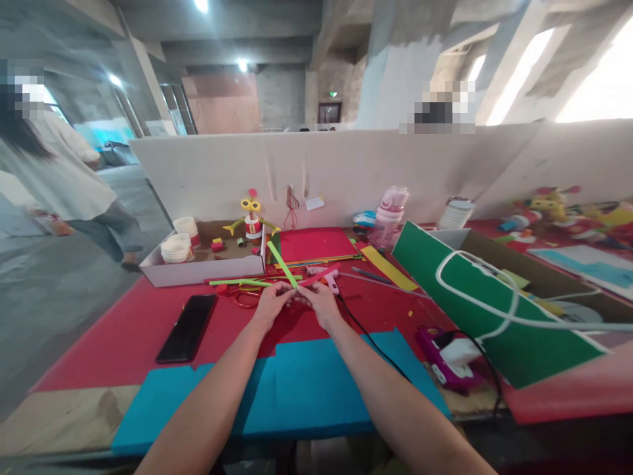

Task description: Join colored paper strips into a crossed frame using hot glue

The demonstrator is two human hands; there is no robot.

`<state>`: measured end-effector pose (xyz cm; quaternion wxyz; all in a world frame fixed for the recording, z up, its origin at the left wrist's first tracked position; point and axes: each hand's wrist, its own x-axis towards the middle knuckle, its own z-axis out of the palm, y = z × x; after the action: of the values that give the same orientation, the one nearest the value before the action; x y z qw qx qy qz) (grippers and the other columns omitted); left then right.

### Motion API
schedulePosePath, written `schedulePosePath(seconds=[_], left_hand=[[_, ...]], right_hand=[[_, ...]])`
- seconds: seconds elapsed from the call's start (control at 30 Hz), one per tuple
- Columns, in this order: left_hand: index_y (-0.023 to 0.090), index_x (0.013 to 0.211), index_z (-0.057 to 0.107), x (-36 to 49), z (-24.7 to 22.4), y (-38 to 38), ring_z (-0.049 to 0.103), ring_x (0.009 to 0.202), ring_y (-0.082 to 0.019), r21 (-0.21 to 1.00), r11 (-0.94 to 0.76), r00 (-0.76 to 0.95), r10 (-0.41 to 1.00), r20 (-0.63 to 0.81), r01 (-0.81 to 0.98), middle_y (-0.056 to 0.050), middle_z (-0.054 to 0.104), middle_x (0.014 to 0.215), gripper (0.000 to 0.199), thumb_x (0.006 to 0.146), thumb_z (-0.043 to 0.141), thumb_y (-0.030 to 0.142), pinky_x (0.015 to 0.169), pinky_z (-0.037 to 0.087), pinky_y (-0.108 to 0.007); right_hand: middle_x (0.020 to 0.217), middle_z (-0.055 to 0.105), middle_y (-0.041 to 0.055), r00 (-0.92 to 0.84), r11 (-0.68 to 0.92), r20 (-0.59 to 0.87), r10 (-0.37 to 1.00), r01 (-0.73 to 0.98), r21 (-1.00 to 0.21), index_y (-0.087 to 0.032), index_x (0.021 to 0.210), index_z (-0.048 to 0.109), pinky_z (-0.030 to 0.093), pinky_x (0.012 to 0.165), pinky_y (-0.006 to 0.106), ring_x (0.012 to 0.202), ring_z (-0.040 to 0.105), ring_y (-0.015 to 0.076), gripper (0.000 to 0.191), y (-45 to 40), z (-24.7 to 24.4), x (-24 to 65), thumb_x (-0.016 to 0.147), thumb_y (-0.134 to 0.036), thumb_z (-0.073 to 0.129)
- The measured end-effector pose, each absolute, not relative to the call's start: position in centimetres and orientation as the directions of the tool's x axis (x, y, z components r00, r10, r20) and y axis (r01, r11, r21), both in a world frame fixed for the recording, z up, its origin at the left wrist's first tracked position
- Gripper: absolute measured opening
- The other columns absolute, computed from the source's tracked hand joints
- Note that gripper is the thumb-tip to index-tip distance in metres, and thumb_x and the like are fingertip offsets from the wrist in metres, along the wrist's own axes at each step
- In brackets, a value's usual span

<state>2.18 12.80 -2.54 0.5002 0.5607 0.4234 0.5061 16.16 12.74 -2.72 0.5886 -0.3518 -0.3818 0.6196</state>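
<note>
My left hand (271, 305) and my right hand (320, 306) meet over the middle of the red-covered table, fingers pinched together. Between the fingertips they grip the ends of a light green paper strip (281, 262) and a red paper strip (319, 275). The green one points up and to the left, the red one up and to the right. How the ends cross is hidden by my fingers. Just behind my right hand lies a hot glue gun (331, 282) with a black cord. Red-handled scissors (246, 300) and more green strips (235, 282) are beside my left hand.
A black phone (186, 328) lies at left. Blue sheets (316, 389) cover the front edge. Behind stand a white tray (208, 269) with paper cups, a paper-cup figure (252, 224) and a pink bottle (390, 214). At right are a green-sided box (475, 303) and purple power strip (445, 363). A person walks at far left.
</note>
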Motion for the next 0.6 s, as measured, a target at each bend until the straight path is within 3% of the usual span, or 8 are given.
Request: schedulePosePath(seconds=[0.2,0.43,0.6], left_hand=[[0.015,0.083,0.067,2.3,-2.4,12.8,0.053,0.056,-0.01,0.991,-0.128,0.118,0.984,0.131,-0.034,-0.002,0.065,0.069,0.028,0.069,0.07,0.039,0.055,0.041,-0.022],[0.015,0.075,0.064,2.3,-2.8,13.0,0.052,0.055,-0.01,0.99,-0.143,0.095,0.985,0.143,-0.009,0.0,0.06,0.064,0.021,0.067,0.07,0.033,0.054,0.041,-0.022],[0.015,0.075,0.064,2.2,-2.9,13.0,0.051,0.053,-0.01,0.99,-0.14,0.102,0.985,0.141,-0.008,0.0,0.06,0.062,0.024,0.068,0.069,0.038,0.054,0.04,-0.023]], right_hand=[[0.073,0.071,0.0033,-0.084,0.008,0.047,0.995,-0.417,-0.909,-0.017,0.075,0.067,0.055,0.073,0.035,0.065,0.067,0.0182,0.029,12.9,-2.8,16.2,0.057,-0.036,0.079],[0.065,0.068,0.003,-0.033,0.084,0.096,0.995,-0.265,-0.961,-0.019,0.07,0.069,0.054,0.066,0.035,0.061,0.064,0.0195,0.021,13.2,-3.4,16.4,0.06,-0.036,0.075],[0.066,0.068,0.0031,-0.006,0.102,0.107,0.994,-0.268,-0.958,-0.018,0.071,0.069,0.054,0.068,0.036,0.06,0.063,0.0189,0.021,13.3,-3.8,16.3,0.061,-0.035,0.074]])
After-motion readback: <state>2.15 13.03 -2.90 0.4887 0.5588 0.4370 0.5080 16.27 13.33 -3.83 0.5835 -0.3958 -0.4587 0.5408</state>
